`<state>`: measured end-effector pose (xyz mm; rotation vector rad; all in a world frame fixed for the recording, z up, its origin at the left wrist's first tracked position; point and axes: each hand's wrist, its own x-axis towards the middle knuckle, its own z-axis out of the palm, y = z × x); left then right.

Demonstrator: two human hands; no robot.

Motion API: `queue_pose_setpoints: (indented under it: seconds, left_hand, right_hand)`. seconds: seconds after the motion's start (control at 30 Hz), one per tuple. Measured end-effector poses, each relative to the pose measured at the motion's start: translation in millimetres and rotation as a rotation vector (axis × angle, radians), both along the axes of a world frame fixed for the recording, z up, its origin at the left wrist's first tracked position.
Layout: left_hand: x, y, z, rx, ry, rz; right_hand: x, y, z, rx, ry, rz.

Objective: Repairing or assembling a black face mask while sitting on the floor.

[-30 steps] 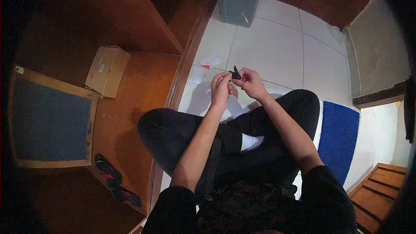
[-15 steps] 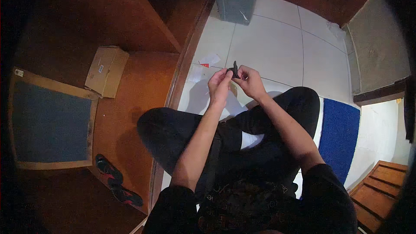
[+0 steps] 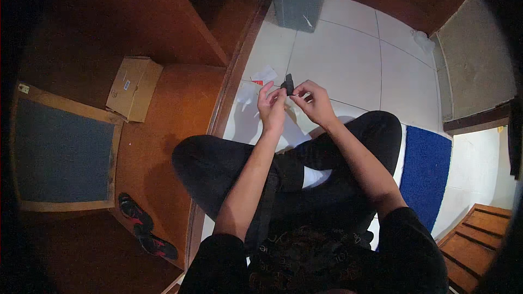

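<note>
A small black object [image 3: 288, 84], too small to name, is held up between my two hands above the white tiled floor. My left hand [image 3: 272, 108] pinches its lower left side between thumb and fingers. On its lower right, my right hand [image 3: 314, 102] has thumb and fingertip pinched at the object's edge. Beyond the left hand, scraps of white paper with a red patch [image 3: 259, 82] lie on the tiles. My crossed legs in black trousers [image 3: 229, 158] are beneath my forearms.
A grey bin [image 3: 298, 0] stands ahead. On the left are a wooden ledge [image 3: 158, 147], a cardboard box [image 3: 132, 90], black-and-red shoes [image 3: 147, 228] and a wood-framed dark panel [image 3: 65, 155]. To the right lie a blue mat [image 3: 426, 169] and wooden slats [image 3: 476, 239].
The black object has turned to stand more upright and shifted slightly left. My left fingers have spread a little, and the right fingertips have slid to its lower edge.
</note>
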<state>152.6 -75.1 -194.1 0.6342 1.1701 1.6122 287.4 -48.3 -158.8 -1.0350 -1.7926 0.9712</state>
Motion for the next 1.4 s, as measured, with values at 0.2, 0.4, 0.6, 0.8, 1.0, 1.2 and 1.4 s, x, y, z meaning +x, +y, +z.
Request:
queue_pose_setpoints:
  seconds: [0.2, 0.4, 0.6, 0.8, 1.0, 1.2, 1.4]
  left_hand:
    - [3, -2, 7, -0.074, -0.002, -0.089]
    - [1, -3, 10, -0.176, -0.058, -0.130]
    - [-2, -1, 13, -0.317, -0.113, -0.151]
    - [0, -3, 10, -0.267, -0.147, -0.140]
    - [-1, -2, 5, -0.189, -0.164, -0.126]
    - [5, -2, 12, -0.142, -0.292, -0.089]
    - [3, -3, 10, -0.139, -0.444, -0.134]
  right_hand:
    - [0, -1, 1, 0.048, 0.026, 0.023]
    - [1, -1, 3, -0.023, 0.026, 0.061]
    - [2, 1, -3, -0.032, 0.026, 0.101]
    - [3, 0, -2, -0.024, 0.010, 0.056]
    - [0, 2, -8, -0.032, 0.008, -0.011]
    - [1, 2, -7, -0.028, -0.025, -0.066]
    - [0, 1, -10, -0.013, -0.067, -0.070]
